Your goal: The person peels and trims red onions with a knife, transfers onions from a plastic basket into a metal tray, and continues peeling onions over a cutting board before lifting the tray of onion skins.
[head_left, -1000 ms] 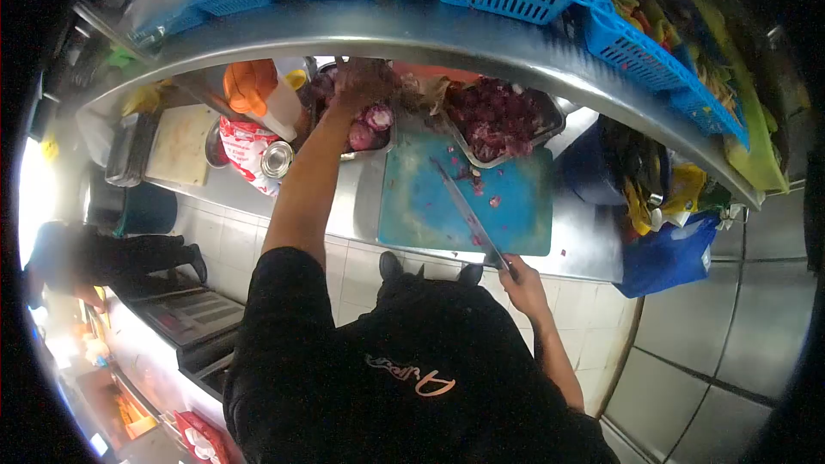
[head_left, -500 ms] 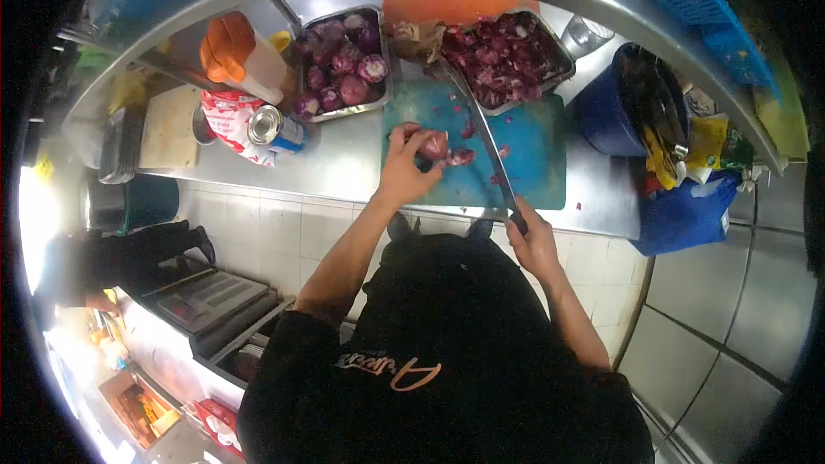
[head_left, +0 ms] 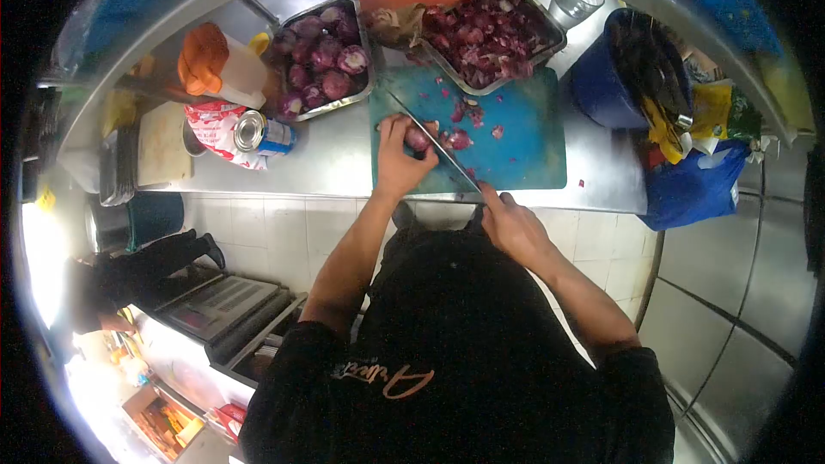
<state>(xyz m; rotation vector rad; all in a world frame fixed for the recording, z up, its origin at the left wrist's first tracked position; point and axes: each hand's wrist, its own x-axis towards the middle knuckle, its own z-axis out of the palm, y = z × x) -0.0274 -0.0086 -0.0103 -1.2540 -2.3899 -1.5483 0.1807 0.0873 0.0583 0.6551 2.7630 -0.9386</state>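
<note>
My left hand (head_left: 404, 156) grips a red onion (head_left: 418, 139) on the left part of the blue-green cutting board (head_left: 533, 150). In my right hand (head_left: 514, 225) is the handle of a long kitchen knife (head_left: 447, 153). Its blade slants up and left across the board, right beside the onion; whether it has entered the onion I cannot tell. Cut onion pieces (head_left: 457, 138) and scraps lie just right of the blade. Behind the board, one metal tray (head_left: 368, 90) holds whole red onions (head_left: 325, 53), and another tray (head_left: 481, 89) holds onion skins and trimmings (head_left: 503, 34).
Left on the steel counter (head_left: 331, 155) are a can (head_left: 251, 131), a red-and-white bag (head_left: 215, 127) and an orange-topped container (head_left: 203, 60). A blue bucket (head_left: 593, 77) and blue bag (head_left: 700, 189) are at right. A metal rail (head_left: 168, 21) arches overhead. Another person (head_left: 142, 279) is at far left.
The knife has swung left, from the right of the board to beside the onion, as my right hand moved left. My left hand still holds the onion. The camera view has shifted slightly.
</note>
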